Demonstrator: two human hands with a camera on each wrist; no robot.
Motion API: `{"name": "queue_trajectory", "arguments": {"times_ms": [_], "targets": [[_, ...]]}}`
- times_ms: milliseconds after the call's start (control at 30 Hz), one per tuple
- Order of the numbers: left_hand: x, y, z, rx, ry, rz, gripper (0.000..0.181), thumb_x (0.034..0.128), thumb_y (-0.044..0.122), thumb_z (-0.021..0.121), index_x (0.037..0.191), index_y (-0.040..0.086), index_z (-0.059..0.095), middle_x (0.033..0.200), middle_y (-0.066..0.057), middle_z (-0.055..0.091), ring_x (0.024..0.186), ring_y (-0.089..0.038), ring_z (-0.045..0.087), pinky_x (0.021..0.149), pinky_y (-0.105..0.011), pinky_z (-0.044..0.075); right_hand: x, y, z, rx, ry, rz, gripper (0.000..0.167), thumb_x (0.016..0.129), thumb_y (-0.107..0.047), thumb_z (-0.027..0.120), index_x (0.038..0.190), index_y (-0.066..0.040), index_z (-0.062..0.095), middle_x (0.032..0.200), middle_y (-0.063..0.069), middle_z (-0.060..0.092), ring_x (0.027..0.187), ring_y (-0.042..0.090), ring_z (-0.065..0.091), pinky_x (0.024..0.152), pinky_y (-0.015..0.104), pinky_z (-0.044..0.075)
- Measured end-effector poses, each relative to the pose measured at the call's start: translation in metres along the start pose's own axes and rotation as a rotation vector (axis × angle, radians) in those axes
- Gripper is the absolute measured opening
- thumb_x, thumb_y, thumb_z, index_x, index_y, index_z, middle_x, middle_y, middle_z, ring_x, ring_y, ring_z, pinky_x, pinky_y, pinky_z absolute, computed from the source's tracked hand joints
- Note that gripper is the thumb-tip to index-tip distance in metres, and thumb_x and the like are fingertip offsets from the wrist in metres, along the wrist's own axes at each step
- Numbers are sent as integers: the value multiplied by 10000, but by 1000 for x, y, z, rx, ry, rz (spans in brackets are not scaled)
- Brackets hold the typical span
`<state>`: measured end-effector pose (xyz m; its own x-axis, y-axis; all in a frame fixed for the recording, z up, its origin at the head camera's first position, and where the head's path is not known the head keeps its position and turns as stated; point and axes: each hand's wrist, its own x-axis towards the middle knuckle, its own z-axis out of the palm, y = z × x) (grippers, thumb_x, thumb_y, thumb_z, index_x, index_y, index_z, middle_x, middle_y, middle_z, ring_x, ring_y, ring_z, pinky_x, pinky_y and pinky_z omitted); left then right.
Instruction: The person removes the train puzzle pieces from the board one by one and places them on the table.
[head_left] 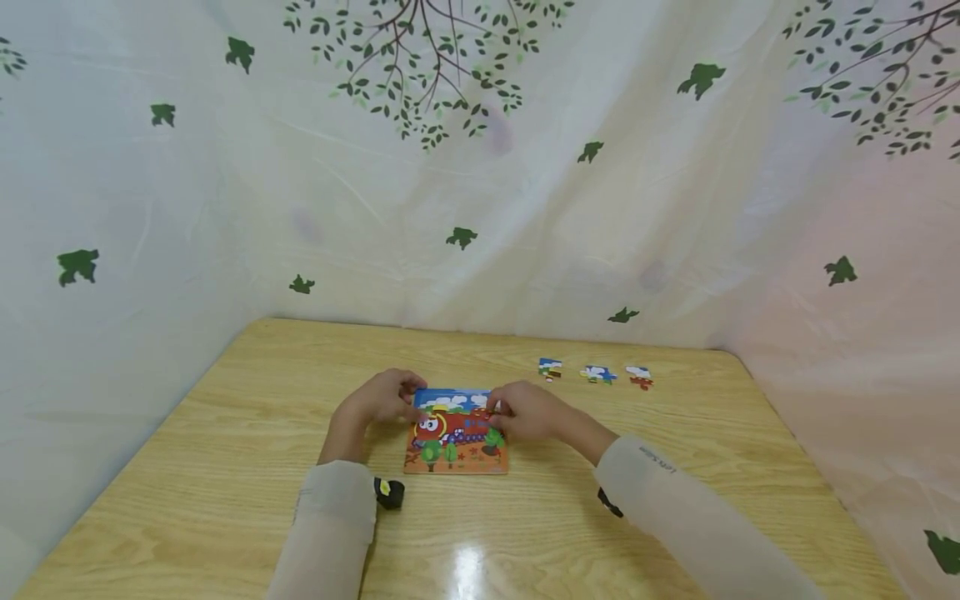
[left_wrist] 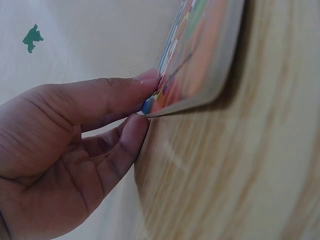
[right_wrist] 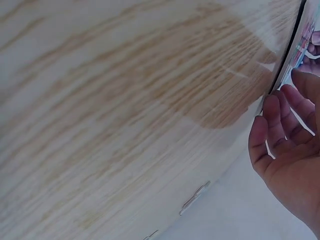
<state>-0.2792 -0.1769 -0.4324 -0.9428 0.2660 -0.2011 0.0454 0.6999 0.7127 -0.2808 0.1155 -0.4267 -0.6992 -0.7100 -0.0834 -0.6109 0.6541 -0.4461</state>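
A jigsaw puzzle (head_left: 468,458) with a red cartoon train, green trees and a blue sky lies in its flat tray on the table. At its left edge my left hand (head_left: 381,398) pinches the border, the thumb on the picture and the fingers along the side; the left wrist view shows this at a corner of the puzzle (left_wrist: 197,75). My right hand (head_left: 534,410) grips the opposite edge near the upper right, with fingers curled against the side of the puzzle (right_wrist: 292,57). Its thumb covers part of the picture there.
Beyond my right hand, three loose puzzle pieces lie in a row: a left one (head_left: 550,367), a middle one (head_left: 598,374) and a right one (head_left: 639,375). The wooden table (head_left: 247,467) meets a leaf-patterned cloth (head_left: 390,250) at the back and sides.
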Motion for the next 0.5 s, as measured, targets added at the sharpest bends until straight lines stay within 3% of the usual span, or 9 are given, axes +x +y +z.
{"name": "queue_trajectory", "arguments": {"times_ms": [500], "targets": [[2,-3,1,-13,0,1,481,840,141,859,1270,58,660,1026,-64,580,957,-224,511,861,-387,441,-3,1,0,-4,-10,-41,368,950,-361,739,1210,-103,705,781,-60,589,657,74,482,622,265,428]]}}
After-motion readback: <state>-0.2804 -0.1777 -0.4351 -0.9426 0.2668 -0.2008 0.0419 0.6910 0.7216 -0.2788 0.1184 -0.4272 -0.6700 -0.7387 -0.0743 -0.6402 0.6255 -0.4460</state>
